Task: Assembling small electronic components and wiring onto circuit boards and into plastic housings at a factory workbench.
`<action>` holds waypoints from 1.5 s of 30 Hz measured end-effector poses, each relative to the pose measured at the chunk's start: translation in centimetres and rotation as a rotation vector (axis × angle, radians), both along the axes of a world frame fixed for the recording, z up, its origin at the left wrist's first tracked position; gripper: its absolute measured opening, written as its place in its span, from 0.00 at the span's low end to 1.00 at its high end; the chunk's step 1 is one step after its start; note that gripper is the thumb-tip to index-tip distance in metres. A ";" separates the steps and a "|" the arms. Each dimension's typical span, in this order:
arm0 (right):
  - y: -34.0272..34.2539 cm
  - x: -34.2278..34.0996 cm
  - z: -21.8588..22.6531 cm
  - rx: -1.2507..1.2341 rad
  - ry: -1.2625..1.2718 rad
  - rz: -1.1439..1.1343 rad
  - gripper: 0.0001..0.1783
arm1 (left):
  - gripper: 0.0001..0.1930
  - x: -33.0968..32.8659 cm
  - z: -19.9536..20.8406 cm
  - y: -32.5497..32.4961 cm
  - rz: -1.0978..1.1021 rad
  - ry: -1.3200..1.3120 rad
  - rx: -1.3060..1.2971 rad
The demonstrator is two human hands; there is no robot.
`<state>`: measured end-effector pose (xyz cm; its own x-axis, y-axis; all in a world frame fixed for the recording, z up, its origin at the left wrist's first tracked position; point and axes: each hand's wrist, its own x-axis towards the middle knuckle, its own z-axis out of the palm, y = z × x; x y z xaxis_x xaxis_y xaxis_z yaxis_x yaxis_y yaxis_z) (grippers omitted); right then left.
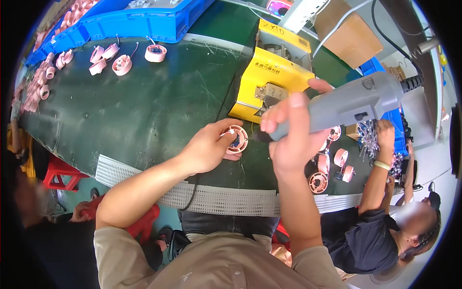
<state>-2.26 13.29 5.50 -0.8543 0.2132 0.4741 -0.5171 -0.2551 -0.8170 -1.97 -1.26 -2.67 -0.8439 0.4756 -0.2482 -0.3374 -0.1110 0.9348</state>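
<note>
- At frame centre, my left hand (pixel 208 147) pinches a small round pink plastic spool (pixel 237 139) above the dark green work mat (pixel 144 106).
- My right hand (pixel 288 132) is wrapped around a grey electric screwdriver (pixel 351 103), its tip at the spool.
- A yellow boxy machine (pixel 272 72) sits just behind.

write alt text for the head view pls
The left hand holds a pink spool on a green table while the right hand aims a grey power tool at it. A yellow machine stands behind.
</note>
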 end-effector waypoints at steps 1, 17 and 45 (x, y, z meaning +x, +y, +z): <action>-0.3 0.2 -0.2 0.053 -0.014 0.010 0.21 | 0.17 0.0 0.0 0.0 0.001 0.001 0.001; -1.4 0.3 -2.2 0.112 -0.072 0.074 0.18 | 0.16 0.2 1.3 -0.3 -0.022 0.068 -0.096; 2.5 1.7 -4.4 0.370 0.041 -0.242 0.41 | 0.11 -6.9 3.8 -7.8 0.587 1.091 -1.097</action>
<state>-0.60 15.79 1.09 -0.7795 0.2139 0.5888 -0.5601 0.1828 -0.8080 -8.86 -9.08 1.13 -0.8245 0.0590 0.5628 0.3353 0.8521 0.4019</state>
